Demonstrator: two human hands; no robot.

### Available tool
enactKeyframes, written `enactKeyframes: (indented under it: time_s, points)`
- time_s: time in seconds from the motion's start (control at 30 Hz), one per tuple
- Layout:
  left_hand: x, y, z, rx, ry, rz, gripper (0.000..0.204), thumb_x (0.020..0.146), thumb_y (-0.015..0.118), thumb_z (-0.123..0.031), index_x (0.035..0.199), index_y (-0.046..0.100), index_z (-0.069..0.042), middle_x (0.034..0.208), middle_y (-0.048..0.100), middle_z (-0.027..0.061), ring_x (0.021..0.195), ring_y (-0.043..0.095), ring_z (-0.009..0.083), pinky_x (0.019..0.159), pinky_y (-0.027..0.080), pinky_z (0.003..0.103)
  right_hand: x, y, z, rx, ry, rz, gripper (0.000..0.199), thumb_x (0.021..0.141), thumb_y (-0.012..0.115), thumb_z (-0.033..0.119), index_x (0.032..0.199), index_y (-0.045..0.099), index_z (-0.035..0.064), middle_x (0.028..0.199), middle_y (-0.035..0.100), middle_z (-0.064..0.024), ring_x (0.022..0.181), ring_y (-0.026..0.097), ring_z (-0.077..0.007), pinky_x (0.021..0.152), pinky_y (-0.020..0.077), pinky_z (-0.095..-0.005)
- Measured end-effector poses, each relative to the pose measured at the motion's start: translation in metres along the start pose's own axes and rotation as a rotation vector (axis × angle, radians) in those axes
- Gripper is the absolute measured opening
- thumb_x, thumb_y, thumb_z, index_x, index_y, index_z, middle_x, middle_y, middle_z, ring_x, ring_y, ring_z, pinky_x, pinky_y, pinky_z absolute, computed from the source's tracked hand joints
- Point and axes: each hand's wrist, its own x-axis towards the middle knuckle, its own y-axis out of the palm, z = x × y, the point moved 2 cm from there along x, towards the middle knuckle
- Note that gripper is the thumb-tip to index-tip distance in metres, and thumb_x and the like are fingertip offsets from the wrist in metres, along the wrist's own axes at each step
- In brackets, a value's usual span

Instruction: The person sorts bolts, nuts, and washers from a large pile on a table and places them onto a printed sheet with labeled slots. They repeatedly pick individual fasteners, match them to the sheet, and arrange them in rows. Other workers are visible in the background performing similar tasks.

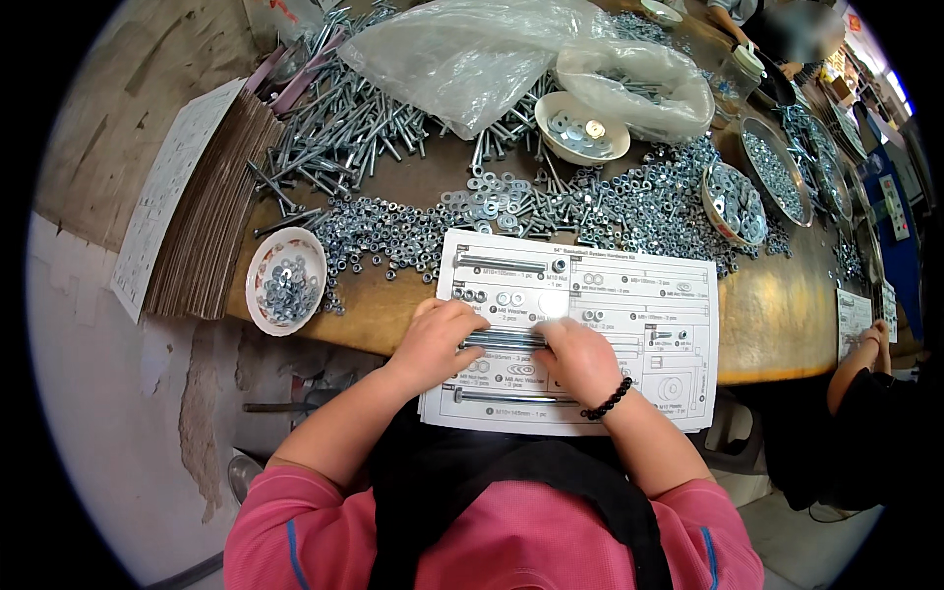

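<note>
A printed hardware sheet (pixel 678 285) with part drawings lies in front of me at the table's near edge. Several long steel bolts (pixel 506 339) lie side by side across its middle. My left hand (pixel 433 344) closes on their left end, fingers bent. My right hand (pixel 582 364), a black bead bracelet at the wrist, pinches them farther right; its fingertips are partly hidden. Above them on the sheet are another long bolt (pixel 501 264), a nut (pixel 560 265), a few small nuts (pixel 470 294) and washers (pixel 509 299). One more long bolt (pixel 511 396) lies along the lower part.
Beyond the sheet spread loose nuts (pixel 393 231), flat washers (pixel 497 197) and piled bolts (pixel 354 118). A bowl of small parts (pixel 254 285) stands left, beside stacked cardboard sheets (pixel 211 197). Plastic bags (pixel 462 49) and washer bowls (pixel 619 147) sit behind. Co-worker's hands (pixel 873 334) show at right.
</note>
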Motion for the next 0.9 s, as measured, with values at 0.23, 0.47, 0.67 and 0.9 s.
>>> enactKeyframes:
  time_s: [0.23,0.47,0.67,0.9]
  points:
    - [-0.002,-0.005,0.001,-0.036,-0.051,0.036,0.033,0.068,0.072,-0.018,0.099,0.062,-0.012,0.099,0.056,0.0069,0.097,0.051,0.0264,0.088,0.036,0.038,0.004,-0.009,0.004,0.026,-0.014,0.030,0.026,0.074,0.066,0.016,0.098,0.059,0.0107,0.080,0.059,-0.0097,0.072,0.059,-0.0288,0.061,0.0477,-0.0377]
    - [0.040,-0.062,0.037,0.138,-0.076,-0.223,0.032,0.072,0.068,-0.019,0.101,0.059,-0.006,0.094,0.057,0.0092,0.088,0.054,0.0260,0.079,0.041,0.037,0.000,-0.040,0.000,0.145,-0.044,0.002,0.030,0.074,0.069,0.015,0.102,0.060,0.0110,0.076,0.057,-0.0070,0.065,0.059,-0.0218,0.058,0.0466,-0.0320]
    - [0.113,-0.109,0.137,0.537,-0.146,-0.325,0.028,0.072,0.064,-0.012,0.100,0.058,-0.008,0.091,0.056,0.0092,0.093,0.054,0.0288,0.079,0.042,0.040,0.006,-0.046,0.003,0.209,-0.100,0.018,0.026,0.075,0.067,0.017,0.100,0.061,0.0109,0.077,0.057,-0.0071,0.066,0.057,-0.0246,0.058,0.0464,-0.0336]
    - [0.149,-0.097,0.181,1.094,0.078,-0.114,0.035,0.080,0.049,-0.012,0.113,0.055,-0.017,0.084,0.053,0.0026,0.084,0.054,0.0186,0.073,0.038,0.033,0.006,-0.048,0.003,0.233,-0.107,-0.005,0.025,0.076,0.068,0.017,0.099,0.062,0.0102,0.074,0.056,-0.0064,0.063,0.056,-0.0212,0.057,0.0453,-0.0314]
